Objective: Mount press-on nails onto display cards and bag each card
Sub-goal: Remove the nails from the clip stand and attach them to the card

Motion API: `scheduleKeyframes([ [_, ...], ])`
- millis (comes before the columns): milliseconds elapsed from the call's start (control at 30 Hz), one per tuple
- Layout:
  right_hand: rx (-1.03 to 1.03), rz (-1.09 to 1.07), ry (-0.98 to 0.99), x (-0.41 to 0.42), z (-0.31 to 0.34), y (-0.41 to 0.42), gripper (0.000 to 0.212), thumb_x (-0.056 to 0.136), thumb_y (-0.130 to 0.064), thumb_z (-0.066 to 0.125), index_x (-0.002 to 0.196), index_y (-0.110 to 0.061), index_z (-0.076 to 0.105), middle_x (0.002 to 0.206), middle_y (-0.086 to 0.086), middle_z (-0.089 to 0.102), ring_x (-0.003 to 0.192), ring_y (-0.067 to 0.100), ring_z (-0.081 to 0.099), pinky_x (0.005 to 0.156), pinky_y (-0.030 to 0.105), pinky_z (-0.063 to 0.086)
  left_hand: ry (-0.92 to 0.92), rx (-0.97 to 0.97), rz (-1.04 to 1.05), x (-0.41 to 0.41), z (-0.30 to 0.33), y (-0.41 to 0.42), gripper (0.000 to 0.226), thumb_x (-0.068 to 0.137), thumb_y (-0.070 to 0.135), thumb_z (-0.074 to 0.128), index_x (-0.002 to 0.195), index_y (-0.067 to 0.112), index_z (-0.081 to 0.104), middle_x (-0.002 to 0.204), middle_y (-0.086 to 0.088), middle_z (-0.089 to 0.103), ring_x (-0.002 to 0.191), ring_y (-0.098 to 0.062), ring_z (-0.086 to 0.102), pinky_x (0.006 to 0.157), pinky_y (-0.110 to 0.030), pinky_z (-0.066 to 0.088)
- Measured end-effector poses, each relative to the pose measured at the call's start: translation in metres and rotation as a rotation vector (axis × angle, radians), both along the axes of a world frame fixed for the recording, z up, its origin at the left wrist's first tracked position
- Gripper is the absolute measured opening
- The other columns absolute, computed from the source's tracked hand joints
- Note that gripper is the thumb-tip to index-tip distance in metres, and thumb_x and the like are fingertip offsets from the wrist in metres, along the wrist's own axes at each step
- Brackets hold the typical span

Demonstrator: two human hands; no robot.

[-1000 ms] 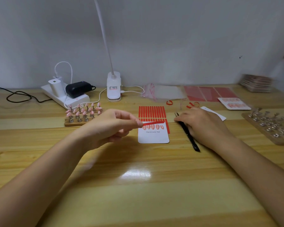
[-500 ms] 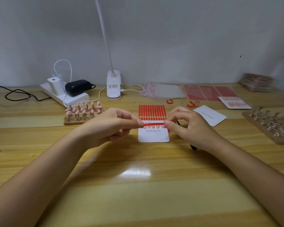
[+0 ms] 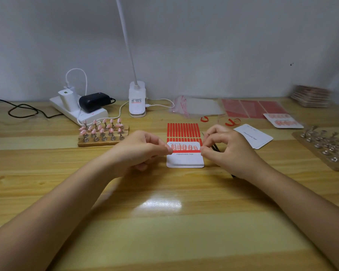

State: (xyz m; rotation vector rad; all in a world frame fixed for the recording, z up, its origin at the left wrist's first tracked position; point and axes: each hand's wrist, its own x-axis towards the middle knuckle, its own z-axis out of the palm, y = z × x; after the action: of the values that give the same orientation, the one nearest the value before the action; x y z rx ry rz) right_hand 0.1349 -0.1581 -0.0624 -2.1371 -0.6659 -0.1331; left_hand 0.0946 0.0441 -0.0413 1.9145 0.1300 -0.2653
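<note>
Here, both hands pinch one red strip (image 3: pixel 186 151), left hand (image 3: pixel 145 151) at its left end, right hand (image 3: pixel 226 148) at its right, stretched across the display card (image 3: pixel 185 160) on the surface (image 3: pixel 164 212) just below five mounted nails (image 3: pixel 183 147). Uneven tension could lay it crooked or snag those nails.

The table (image 3: pixel 164 222) is glossy varnished wood, the card (image 3: pixel 185 160) on it matt white paper, the lamp (image 3: pixel 137 98) behind smooth white plastic
</note>
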Motion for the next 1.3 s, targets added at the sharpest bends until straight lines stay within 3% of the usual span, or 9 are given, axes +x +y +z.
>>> scheduleKeyframes([
  [133,-0.021,-0.022,0.016,0.000,-0.003,0.003,0.022,0.072,-0.014,0.066,0.054,-0.022,0.058,0.082,-0.011,0.053,0.085,0.020,0.055,0.079,0.029,0.043,0.024,0.076,0.011,0.002,-0.001,-0.001,0.010,0.085,0.013,0.065,0.075,0.011,0.066,0.045,0.004,0.038,0.035,-0.006,0.029,0.033,-0.013,0.022],
  [467,-0.054,-0.057,-0.018,0.004,-0.010,0.008,0.024,0.070,-0.018,0.064,0.049,-0.026,0.054,0.078,-0.012,0.054,0.071,0.005,0.050,0.057,0.007,0.033,0.042,0.205,0.050,0.004,-0.004,-0.006,0.012,0.086,0.015,0.064,0.074,0.012,0.066,0.040,0.006,0.040,0.036,-0.009,0.030,0.034,-0.015,0.024],
  [700,-0.060,-0.035,-0.012,0.006,-0.014,0.007,0.024,0.068,-0.018,0.062,0.047,-0.026,0.054,0.076,-0.010,0.057,0.068,-0.004,0.050,0.058,0.005,0.034,0.050,0.231,0.042,0.006,-0.005,-0.007,0.016,0.084,0.016,0.066,0.069,0.015,0.066,0.041,0.004,0.042,0.038,-0.011,0.030,0.034,-0.015,0.024],
  [967,-0.108,-0.052,-0.023,0.007,-0.015,0.006,0.026,0.068,-0.017,0.063,0.047,-0.026,0.053,0.077,-0.011,0.057,0.074,0.001,0.053,0.061,0.006,0.034,0.047,0.249,0.051,0.009,-0.008,-0.008,0.021,0.080,0.015,0.068,0.060,0.015,0.065,0.035,0.006,0.038,0.031,-0.009,0.027,0.034,-0.013,0.022],
  [1200,-0.151,-0.055,-0.021,0.008,-0.013,0.008,0.025,0.070,-0.017,0.064,0.049,-0.024,0.054,0.080,-0.012,0.058,0.075,0.003,0.052,0.062,0.009,0.035,0.060,0.283,0.060,0.011,-0.008,-0.009,0.014,0.078,0.018,0.070,0.066,0.012,0.068,0.036,0.006,0.039,0.032,-0.010,0.028,0.035,-0.014,0.022],
  [1300,-0.160,-0.058,-0.017,0.008,-0.012,0.007,0.026,0.070,-0.017,0.065,0.048,-0.025,0.055,0.080,-0.013,0.057,0.074,0.003,0.052,0.059,0.006,0.033,0.072,0.281,0.073,0.013,-0.008,-0.010,0.014,0.077,0.017,0.070,0.076,0.003,0.070,0.035,0.006,0.039,0.031,-0.010,0.027,0.034,-0.013,0.022],
])
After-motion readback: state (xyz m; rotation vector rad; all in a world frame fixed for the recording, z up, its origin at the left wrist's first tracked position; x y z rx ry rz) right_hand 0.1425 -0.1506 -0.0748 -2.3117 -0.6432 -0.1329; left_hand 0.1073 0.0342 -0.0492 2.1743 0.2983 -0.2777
